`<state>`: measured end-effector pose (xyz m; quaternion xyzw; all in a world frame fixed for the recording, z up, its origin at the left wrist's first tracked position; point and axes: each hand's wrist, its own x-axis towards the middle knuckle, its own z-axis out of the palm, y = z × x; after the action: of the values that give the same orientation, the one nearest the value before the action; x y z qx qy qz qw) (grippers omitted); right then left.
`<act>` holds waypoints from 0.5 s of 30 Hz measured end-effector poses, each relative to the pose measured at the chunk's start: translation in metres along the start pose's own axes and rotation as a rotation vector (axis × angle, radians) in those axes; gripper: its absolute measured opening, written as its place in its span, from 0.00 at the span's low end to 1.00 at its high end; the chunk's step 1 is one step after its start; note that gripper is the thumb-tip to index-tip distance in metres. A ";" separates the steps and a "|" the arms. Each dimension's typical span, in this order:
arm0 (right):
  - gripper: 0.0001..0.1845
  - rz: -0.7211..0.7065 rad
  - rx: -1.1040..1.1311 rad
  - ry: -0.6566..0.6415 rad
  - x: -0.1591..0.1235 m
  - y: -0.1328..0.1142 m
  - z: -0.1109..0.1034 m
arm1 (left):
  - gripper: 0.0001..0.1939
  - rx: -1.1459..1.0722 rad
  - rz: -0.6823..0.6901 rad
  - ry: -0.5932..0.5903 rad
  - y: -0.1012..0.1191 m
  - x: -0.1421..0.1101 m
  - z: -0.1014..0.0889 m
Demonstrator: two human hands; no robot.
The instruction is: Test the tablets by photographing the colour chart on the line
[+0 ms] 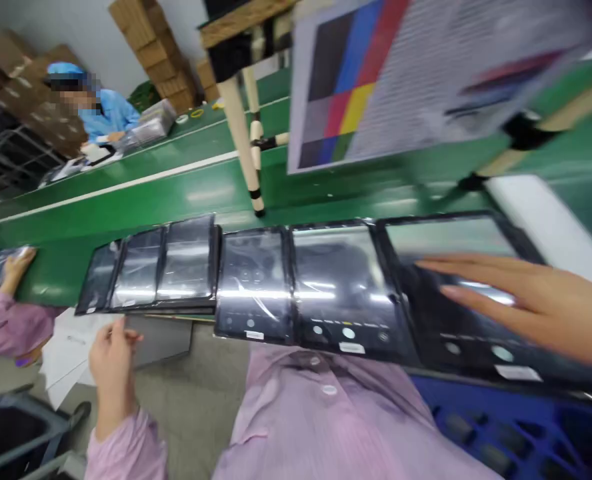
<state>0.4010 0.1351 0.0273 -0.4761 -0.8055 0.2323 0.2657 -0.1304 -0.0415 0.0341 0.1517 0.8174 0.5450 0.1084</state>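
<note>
A row of tablets with dark screens lies along the near side of the green bench. Over the rightmost tablet (pixel 429 313) my right hand (pixel 536 300) is spread flat with fingers stretched out; whether it touches the glass is hard to tell. A bright reflection shows between the fingers. Beside it are a middle tablet (pixel 343 280) and another tablet (pixel 253 280), both showing round camera-screen buttons and a small white label. My left hand (pixel 113 363) hangs below the leftmost tablet (pixel 101 277), fingers loosely curled in, with nothing visible in them.
A printed colour chart (pixel 346 87) on a tan pipe frame (pixel 239 130) stands over the green bench (pixel 176 193). At left, a co-worker's hand (pixel 16 267) rests on a wrapped item. Another person (pixel 109 113) sits across. A blue crate (pixel 506 420) is below right.
</note>
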 end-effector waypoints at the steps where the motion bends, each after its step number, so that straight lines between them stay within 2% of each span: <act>1: 0.19 0.007 -0.045 -0.049 -0.004 0.009 -0.004 | 0.05 0.028 0.051 -0.054 0.007 -0.014 0.005; 3: 0.26 0.010 -0.138 -0.119 -0.002 0.020 -0.009 | 0.11 0.100 0.193 -0.265 0.023 -0.048 0.022; 5: 0.30 -0.004 -0.206 -0.171 0.011 0.021 -0.011 | 0.14 0.190 0.336 -0.572 0.040 -0.091 0.046; 8: 0.29 -0.010 -0.273 -0.207 0.043 0.012 -0.007 | 0.11 0.251 0.484 -1.023 0.059 -0.152 0.079; 10: 0.27 0.085 -0.356 -0.183 0.067 0.007 0.000 | 0.07 0.231 0.432 -1.225 0.063 -0.178 0.092; 12: 0.27 0.186 -0.437 -0.176 0.090 0.007 0.008 | 0.01 0.248 0.298 -1.366 0.057 -0.190 0.097; 14: 0.29 0.268 -0.494 -0.224 0.110 0.011 0.016 | 0.04 0.289 0.145 -1.457 0.041 -0.193 0.100; 15: 0.32 0.298 -0.512 -0.260 0.119 0.013 0.020 | 0.03 0.277 0.048 -1.468 0.030 -0.194 0.101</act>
<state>0.3483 0.2439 0.0291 -0.6064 -0.7864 0.1171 -0.0047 0.0889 -0.0147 0.0257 0.5067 0.5926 0.1980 0.5940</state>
